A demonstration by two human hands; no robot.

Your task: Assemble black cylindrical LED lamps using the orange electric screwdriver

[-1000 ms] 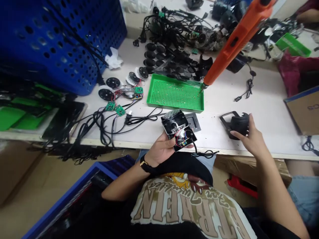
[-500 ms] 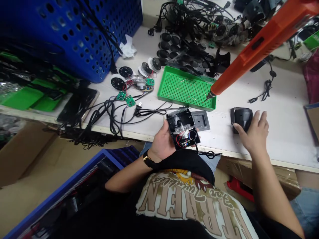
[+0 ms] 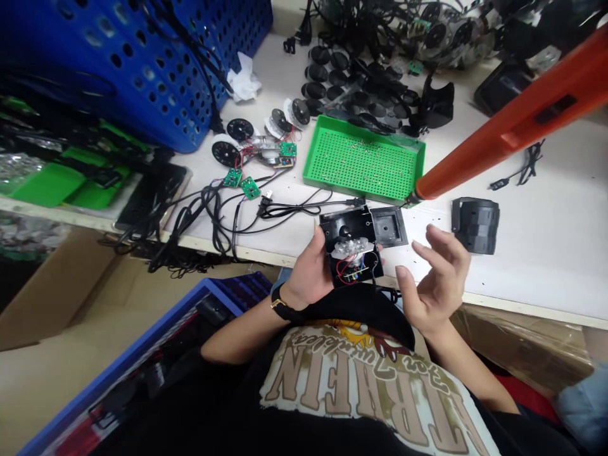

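The left hand, with a wristwatch on its wrist, is closed around an open black plastic housing, gripping it from below and along one side, with the open face turned up. Inside the housing sit a clear lobed part and a small circuit board with red and blue wires. The right hand is open and holds nothing, its fingers spread and slightly curled in the air beside the housing.

Just past the housing, a square black plate lies on the white tabletop. The tip of an orange electric screwdriver hangs just beside the plate's far corner. Right of the right hand stands a ribbed black cylindrical part. Beyond the housing, a green perforated tray holds scattered small screws.

Further left lie two green circuit boards, black discs and tangled black power cords. Rows of round black parts and a heap of wired assemblies fill the far side, and a blue perforated crate stands at the far left.
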